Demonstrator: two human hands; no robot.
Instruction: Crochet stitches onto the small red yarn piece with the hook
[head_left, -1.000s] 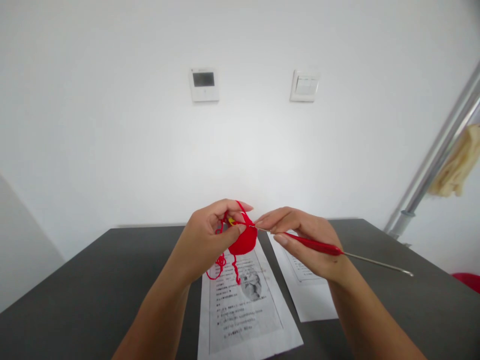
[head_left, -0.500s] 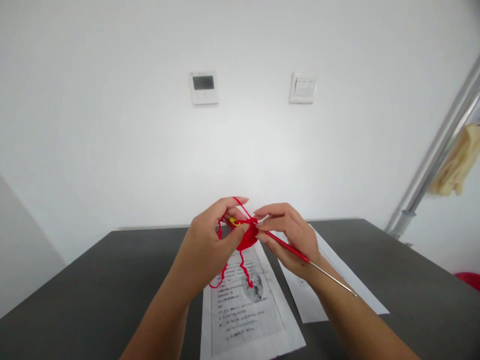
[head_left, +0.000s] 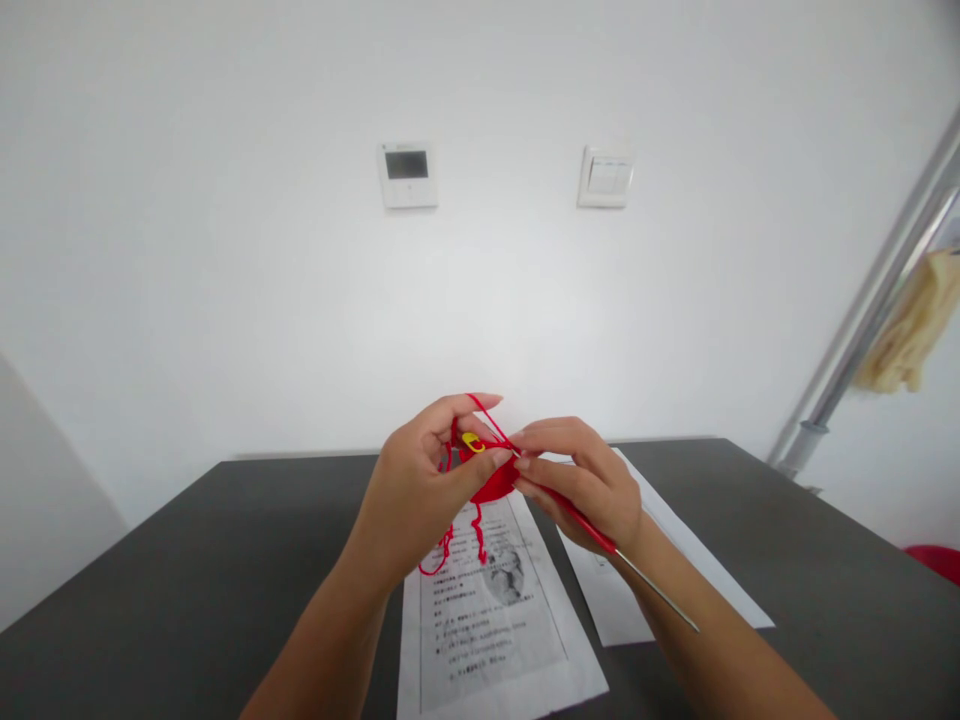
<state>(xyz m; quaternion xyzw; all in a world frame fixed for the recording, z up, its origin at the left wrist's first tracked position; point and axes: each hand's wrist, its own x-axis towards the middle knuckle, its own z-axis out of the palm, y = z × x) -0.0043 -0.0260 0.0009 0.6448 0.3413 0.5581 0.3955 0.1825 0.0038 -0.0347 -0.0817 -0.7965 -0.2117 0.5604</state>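
Observation:
My left hand (head_left: 431, 455) pinches a small red crochet piece (head_left: 495, 488) between thumb and fingers. Red yarn (head_left: 489, 415) runs over its raised index finger down to the piece, and loose strands hang below the palm. A yellow stitch marker (head_left: 472, 441) is clipped at the piece's upper edge. My right hand (head_left: 589, 480) is closed around a crochet hook (head_left: 589, 527) with a red grip and a bare metal shaft slanting down to the right. The hook's working tip meets the upper right edge of the piece, mostly hidden by my fingertips.
Two printed sheets lie on the dark table (head_left: 300, 540): one (head_left: 510, 650) beneath my hands, another (head_left: 622, 610) under my right forearm. Behind the table is a white wall with a thermostat (head_left: 407, 176) and a switch (head_left: 606, 177). A metal pole (head_left: 855, 350) stands at right.
The right hand and hook have shifted slightly, the hook's rear end swinging lower and left. The crochet piece has turned a little, and its hanging yarn tail has moved left.

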